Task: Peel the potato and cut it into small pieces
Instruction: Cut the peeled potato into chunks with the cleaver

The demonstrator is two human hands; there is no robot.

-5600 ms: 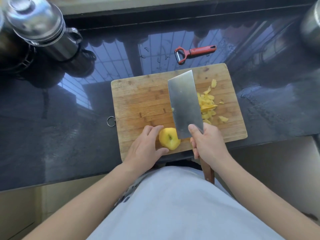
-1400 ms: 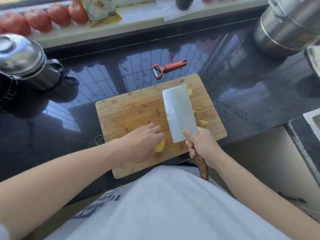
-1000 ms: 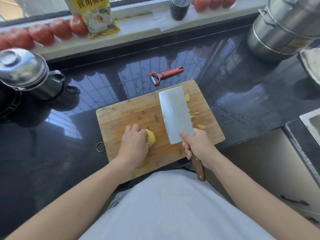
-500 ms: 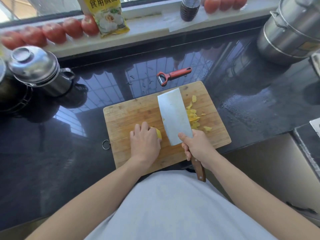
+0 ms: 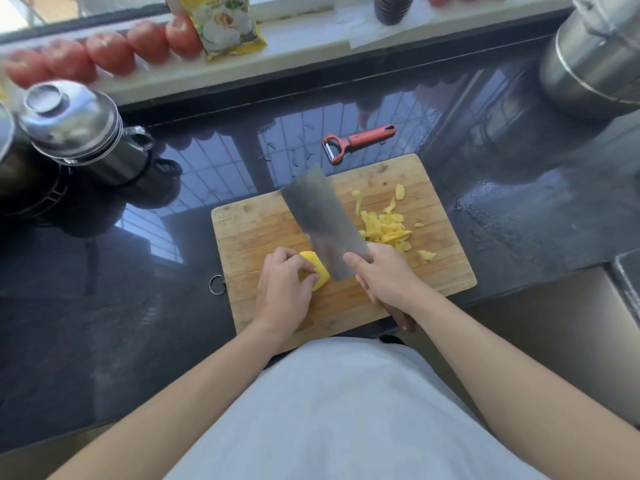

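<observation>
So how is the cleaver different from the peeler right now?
The cleaver is held in the right hand above the cutting board; the peeler lies untouched on the counter behind it. The cleaver has a broad grey blade; the peeler is slim with a red handle. Both are cutting tools.

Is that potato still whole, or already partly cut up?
Partly cut. The left hand holds a remaining potato chunk beside the cleaver, and cut pieces lie piled right of the blade.
</observation>
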